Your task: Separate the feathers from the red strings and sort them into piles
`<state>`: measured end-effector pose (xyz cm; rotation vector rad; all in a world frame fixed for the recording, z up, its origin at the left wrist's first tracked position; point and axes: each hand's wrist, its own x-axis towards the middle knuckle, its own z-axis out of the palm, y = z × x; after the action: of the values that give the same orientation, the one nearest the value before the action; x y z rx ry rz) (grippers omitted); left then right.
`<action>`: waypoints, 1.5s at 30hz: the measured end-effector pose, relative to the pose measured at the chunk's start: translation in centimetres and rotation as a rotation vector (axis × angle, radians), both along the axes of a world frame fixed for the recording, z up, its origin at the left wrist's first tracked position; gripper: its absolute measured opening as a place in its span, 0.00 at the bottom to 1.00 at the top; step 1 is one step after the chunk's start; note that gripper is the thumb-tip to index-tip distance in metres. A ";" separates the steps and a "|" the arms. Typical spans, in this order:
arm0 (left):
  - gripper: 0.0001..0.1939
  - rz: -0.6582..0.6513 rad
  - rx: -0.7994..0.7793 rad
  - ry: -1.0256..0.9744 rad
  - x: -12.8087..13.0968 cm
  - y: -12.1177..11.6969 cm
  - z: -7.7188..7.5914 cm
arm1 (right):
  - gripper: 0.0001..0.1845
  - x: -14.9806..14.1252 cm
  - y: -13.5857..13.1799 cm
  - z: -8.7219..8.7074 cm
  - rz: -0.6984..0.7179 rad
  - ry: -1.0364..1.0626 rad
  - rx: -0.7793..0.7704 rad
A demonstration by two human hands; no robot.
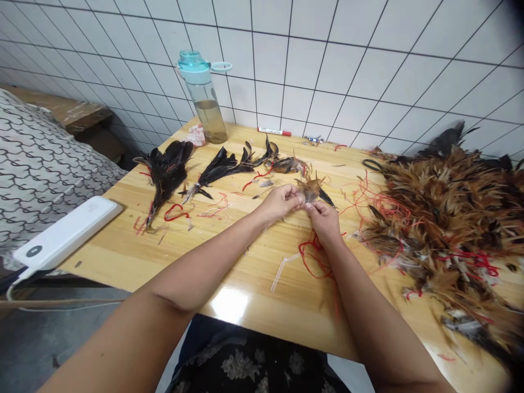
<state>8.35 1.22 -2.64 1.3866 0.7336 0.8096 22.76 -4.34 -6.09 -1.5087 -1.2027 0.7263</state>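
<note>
Between my two hands, above the middle of the wooden table (135,251), is a small tuft of brown feathers (310,188). My left hand (282,202) pinches it from the left, fingers closed. On the other side my right hand (323,218) grips its lower end between thumb and fingertips. A dark feather (326,197) pokes out just past my right fingers. Red string (313,256) lies in loops under my right wrist, beside a folded clear plastic strip (280,273). Black feather bundles (167,169) rest to the left of my hands.
A large heap of brown feathers (454,202) covers the table's right side, with tangled red thread (380,202) at its edge. A water bottle (208,103) and a red-capped marker (273,131) stand or lie near the tiled wall. A white power bank (69,232) overhangs the left edge.
</note>
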 end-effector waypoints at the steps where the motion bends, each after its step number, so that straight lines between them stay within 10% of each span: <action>1: 0.06 0.001 0.025 0.011 0.0 0.0 -0.1 | 0.14 0.0 0.0 0.0 0.004 -0.002 -0.003; 8: 0.06 0.014 0.193 0.130 -0.2 0.6 -0.1 | 0.14 -0.1 0.0 0.1 0.021 -0.022 -0.001; 15: 0.03 0.331 0.545 0.639 -4.7 4.6 0.3 | 0.16 -0.2 -0.2 0.2 -0.027 -0.003 -0.007; 28: 0.04 0.204 0.588 1.021 -6.1 5.4 0.1 | 0.15 -0.2 -0.4 0.5 -0.029 -0.006 -0.014; 34: 0.03 0.177 0.533 0.715 -5.0 4.6 0.4 | 0.15 -0.2 -0.4 0.4 -0.037 -0.016 -0.008; 45: 0.07 -0.007 -0.081 -0.041 -0.5 0.5 0.5 | 0.16 -0.3 -0.2 0.2 -0.062 -0.019 -0.014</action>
<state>7.85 1.68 -2.13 1.2963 0.7222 0.7923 22.44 -4.58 -5.89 -1.5609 -1.1623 0.6818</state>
